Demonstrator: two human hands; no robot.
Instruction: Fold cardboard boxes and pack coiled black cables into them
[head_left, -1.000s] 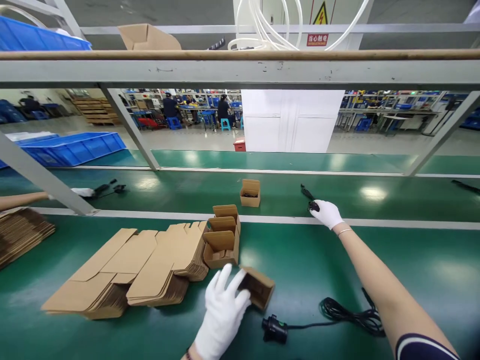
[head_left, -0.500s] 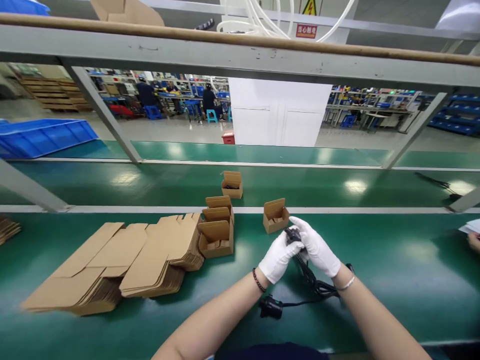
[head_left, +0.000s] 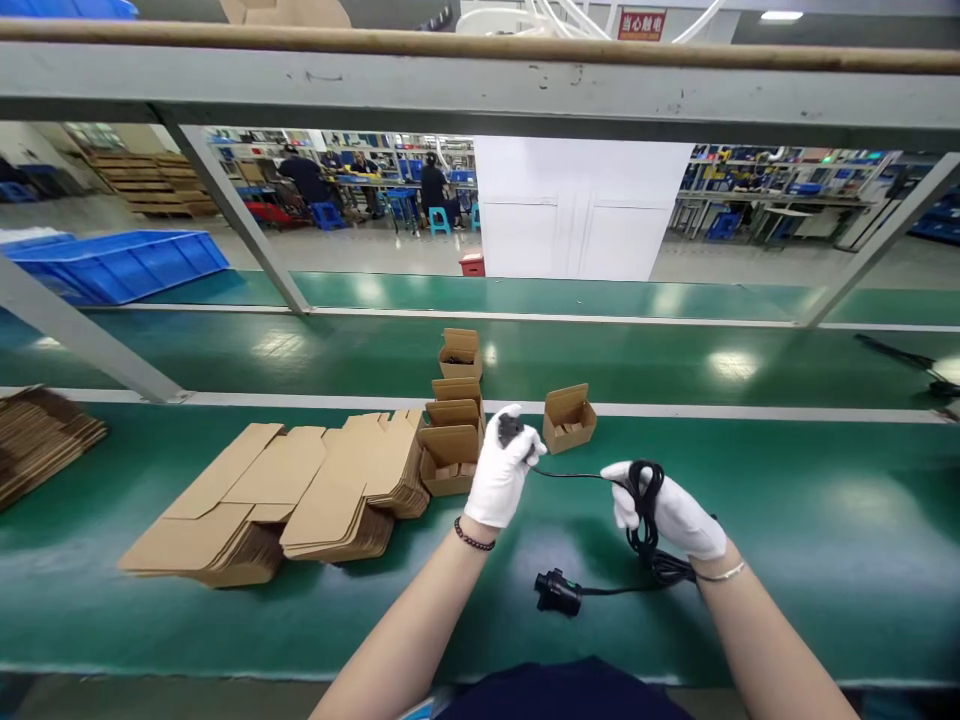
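My left hand [head_left: 504, 465], in a white glove, is closed around a small black connector [head_left: 511, 430] at one end of a cable. A thin stretch of that cable runs across to my right hand [head_left: 667, 510], also gloved, whose fingers are closed on the coiled black cable [head_left: 646, 500]. The coil hangs down towards the right wrist. On the green table below lies a black cylindrical plug [head_left: 559, 592], joined to the coil by a cord. An open cardboard box [head_left: 568, 420] stands just beyond and between my hands.
Several open boxes [head_left: 448, 460] stand in a row left of my left hand, with another box [head_left: 460, 353] holding something dark behind them. Flattened cardboard stacks [head_left: 330, 490] cover the table's left side. A metal frame [head_left: 420, 85] crosses above; a blue bin [head_left: 142, 265] sits far left.
My hands have moved apart: the left went leftward with the connector, the right went down and right with the coil. A length of cable now stretches between them. The camera view has shifted slightly.
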